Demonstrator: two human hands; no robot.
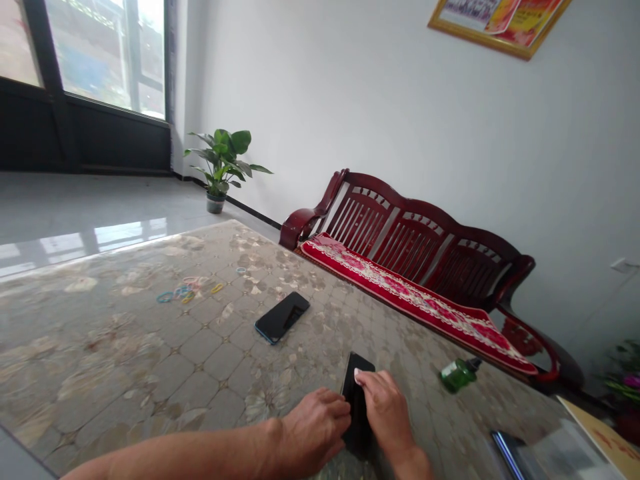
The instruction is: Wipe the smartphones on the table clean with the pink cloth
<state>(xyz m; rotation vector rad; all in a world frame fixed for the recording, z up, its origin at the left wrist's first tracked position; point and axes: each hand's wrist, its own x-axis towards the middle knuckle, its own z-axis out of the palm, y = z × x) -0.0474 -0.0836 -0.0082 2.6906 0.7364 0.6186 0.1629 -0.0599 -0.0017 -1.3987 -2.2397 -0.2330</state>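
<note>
A black phone [358,393] lies flat on the patterned table [125,347] near its front edge. My left hand [313,430] curls against the phone's left edge, fingers bent onto it. My right hand [386,410] lies on top of the phone from the right, its fingers pressed together and stretched along the screen, with a small white bit at the fingertip. Both hands touch the phone. A second dark phone [281,317] with a blue rim lies further back on the table, apart from both hands.
Several coloured rubber bands [186,290] lie scattered at the far left of the table. A small green bottle [458,375] lies on its side to the right. Another phone [507,450] shows at the lower right. Behind stand a red wooden bench [415,267] and a potted plant [221,167].
</note>
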